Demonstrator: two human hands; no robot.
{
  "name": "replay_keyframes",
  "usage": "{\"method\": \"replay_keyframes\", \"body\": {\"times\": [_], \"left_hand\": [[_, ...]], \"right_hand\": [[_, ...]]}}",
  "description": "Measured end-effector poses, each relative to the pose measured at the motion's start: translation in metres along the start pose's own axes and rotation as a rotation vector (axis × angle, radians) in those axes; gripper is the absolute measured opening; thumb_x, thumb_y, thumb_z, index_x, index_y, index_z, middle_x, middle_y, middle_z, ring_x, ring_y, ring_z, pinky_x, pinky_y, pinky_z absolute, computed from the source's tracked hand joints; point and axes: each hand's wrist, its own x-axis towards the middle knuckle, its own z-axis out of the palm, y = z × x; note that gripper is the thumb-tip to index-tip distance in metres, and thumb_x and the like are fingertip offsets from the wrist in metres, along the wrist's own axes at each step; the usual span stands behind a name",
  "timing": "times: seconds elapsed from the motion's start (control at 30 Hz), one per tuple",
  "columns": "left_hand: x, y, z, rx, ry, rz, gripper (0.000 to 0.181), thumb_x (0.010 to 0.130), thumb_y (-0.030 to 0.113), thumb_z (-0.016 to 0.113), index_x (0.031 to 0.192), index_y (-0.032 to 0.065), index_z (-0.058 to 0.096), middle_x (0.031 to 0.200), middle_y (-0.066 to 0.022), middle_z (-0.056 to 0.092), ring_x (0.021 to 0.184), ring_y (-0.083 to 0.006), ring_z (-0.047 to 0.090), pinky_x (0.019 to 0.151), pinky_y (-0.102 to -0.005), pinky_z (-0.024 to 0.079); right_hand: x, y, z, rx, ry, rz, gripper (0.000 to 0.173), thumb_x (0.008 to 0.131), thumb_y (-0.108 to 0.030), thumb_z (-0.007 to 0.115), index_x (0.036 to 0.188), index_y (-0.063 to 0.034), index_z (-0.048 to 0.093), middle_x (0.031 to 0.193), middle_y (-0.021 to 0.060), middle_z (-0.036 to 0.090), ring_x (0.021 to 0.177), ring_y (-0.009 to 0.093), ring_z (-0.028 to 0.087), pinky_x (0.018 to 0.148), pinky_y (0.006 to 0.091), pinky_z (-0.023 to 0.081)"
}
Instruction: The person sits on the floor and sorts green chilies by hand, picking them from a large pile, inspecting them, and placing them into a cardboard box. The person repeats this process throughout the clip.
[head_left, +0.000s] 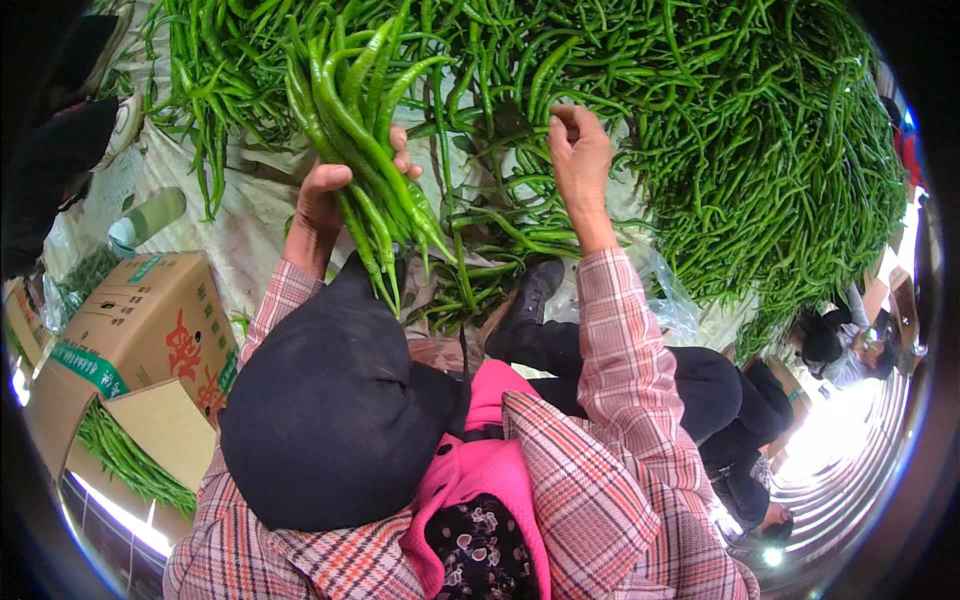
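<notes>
My left hand (328, 189) is closed around a thick bunch of long green chili peppers (367, 142), its thumb on one side and fingertips showing on the other. The stems and tips of the bunch hang above my dark-trousered knee. To the right, my right hand (583, 150) is over the loose peppers on the sheet, thumb and index finger bent close to each other near a pepper; whether they pinch it I cannot tell. A large heap of green chili peppers (757, 150) spreads across the top and right.
A pale sheet (247, 202) lies under the peppers. At the left stand a printed cardboard box (142, 315), an open box holding peppers (135, 457) and a capped bottle (150, 219). Clear plastic (671, 292) lies right of my boot (529, 300). Other people sit at the right edge.
</notes>
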Motion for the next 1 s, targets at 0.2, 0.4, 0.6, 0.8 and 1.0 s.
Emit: {"method": "replay_keyframes", "body": {"times": [0.2, 0.4, 0.6, 0.8, 1.0], "left_hand": [[-0.004, 0.015, -0.003, 0.026, -0.037, 0.097, 0.080, 0.068, 0.034, 0.069, 0.136, 0.0041, 0.040, 0.110, -0.0120, 0.053, 0.089, -0.0222, 0.056, 0.091, -0.0432, 0.046], [-0.003, 0.013, 0.001, 0.049, -0.003, 0.056, 0.079, 0.068, 0.033, 0.068, 0.136, 0.0051, 0.041, 0.113, -0.0119, 0.052, 0.092, -0.0234, 0.056, 0.094, -0.0434, 0.045], [-0.004, 0.013, -0.006, 0.050, -0.013, 0.035, 0.076, 0.069, 0.031, 0.067, 0.135, 0.0029, 0.041, 0.116, -0.0132, 0.051, 0.096, -0.0244, 0.056, 0.095, -0.0423, 0.047], [0.000, 0.006, 0.000, 0.077, 0.001, 0.004, 0.075, 0.071, 0.031, 0.067, 0.134, 0.0004, 0.042, 0.115, -0.0132, 0.053, 0.099, -0.0259, 0.058, 0.092, -0.0410, 0.050], [0.001, -0.005, 0.021, 0.117, 0.143, -0.109, 0.072, 0.071, 0.036, 0.067, 0.130, -0.0011, 0.046, 0.115, -0.0123, 0.059, 0.101, -0.0283, 0.063, 0.092, -0.0415, 0.051]], "right_hand": [[-0.008, -0.010, 0.072, -0.174, -0.331, -0.140, 0.012, 0.080, -0.013, 0.066, 0.089, -0.0056, 0.066, 0.088, 0.0147, 0.063, 0.080, 0.034, 0.063, 0.071, 0.0417, 0.050], [0.005, -0.013, 0.125, -0.458, -0.317, -0.192, 0.021, 0.075, -0.021, 0.072, 0.089, -0.0059, 0.067, 0.086, 0.0163, 0.065, 0.078, 0.036, 0.064, 0.068, 0.0440, 0.050], [0.019, 0.003, 0.085, 0.055, -0.327, 0.181, 0.026, 0.075, -0.026, 0.070, 0.081, -0.0011, 0.069, 0.072, 0.0131, 0.067, 0.063, 0.025, 0.062, 0.062, 0.0350, 0.047], [-0.021, -0.027, -0.003, 0.689, -0.218, 0.585, 0.024, 0.085, -0.020, 0.069, 0.098, -0.0001, 0.068, 0.080, -0.0001, 0.065, 0.061, 0.004, 0.048, 0.053, 0.0193, 0.037], [-0.011, -0.076, -0.033, 0.719, -0.075, 0.249, 0.020, 0.089, -0.015, 0.067, 0.104, -0.0017, 0.067, 0.085, 0.0030, 0.067, 0.065, 0.005, 0.055, 0.059, 0.0205, 0.048]]}}
